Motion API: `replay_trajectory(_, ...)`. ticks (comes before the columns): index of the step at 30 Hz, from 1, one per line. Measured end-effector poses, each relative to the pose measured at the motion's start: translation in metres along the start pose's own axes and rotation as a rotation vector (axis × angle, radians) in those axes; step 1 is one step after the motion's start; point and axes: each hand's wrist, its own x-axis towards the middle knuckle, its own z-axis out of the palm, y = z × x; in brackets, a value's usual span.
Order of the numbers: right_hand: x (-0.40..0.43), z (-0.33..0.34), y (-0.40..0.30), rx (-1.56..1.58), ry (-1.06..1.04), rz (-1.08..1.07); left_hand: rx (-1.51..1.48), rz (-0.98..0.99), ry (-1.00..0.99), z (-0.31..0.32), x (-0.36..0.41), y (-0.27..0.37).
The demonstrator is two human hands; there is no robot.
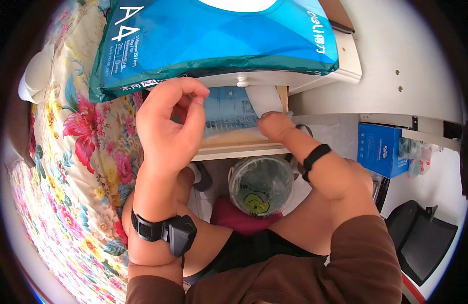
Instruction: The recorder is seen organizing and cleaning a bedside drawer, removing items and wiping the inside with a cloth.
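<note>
My right hand [276, 126] grips the lower end of a white strip [263, 98], apparently paper, at the right side of an open wooden drawer [241, 150]. A blue, glossy printed packet or sheet [228, 108] lies in that drawer, left of the strip. Over the drawer's left part is my raised left hand [171, 123], its thumb and forefinger tips meeting and the other fingers curled. Nothing shows between them. Just above sits a blue-green Deli A4 paper pack [222, 38], bearing writing, on a cabinet with a white knob [242, 81].
Between my knees stands a lined waste bin [261, 186], below the drawer. Floral fabric [93, 129] covers the left side, with a white paper roll [35, 78] on it. To the right are a blue box [379, 150] and a black mesh chair part [424, 239].
</note>
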Motion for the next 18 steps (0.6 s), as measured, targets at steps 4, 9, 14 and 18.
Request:
replay_trajectory(4, -0.043, -0.049, 0.003, 0.138, 0.358, -0.189, 0.154, 0.020, -0.202, -0.006, -0.001, 0.009)
replay_trajectory(9, -0.090, -0.109, -0.007, 0.196, 0.509, -0.048, 0.266, 0.129, -0.545, -0.024, -0.001, 0.017)
replay_trajectory(14, -0.130, -0.162, -0.019, 0.376, 0.632, -0.052, 0.307, 0.153, -0.510, -0.047, -0.007, 0.019)
replay_trajectory(18, -0.165, -0.191, -0.023, 0.573, 0.625, -0.043, 0.242, -0.225, -0.425, -0.062, -0.004, 0.002)
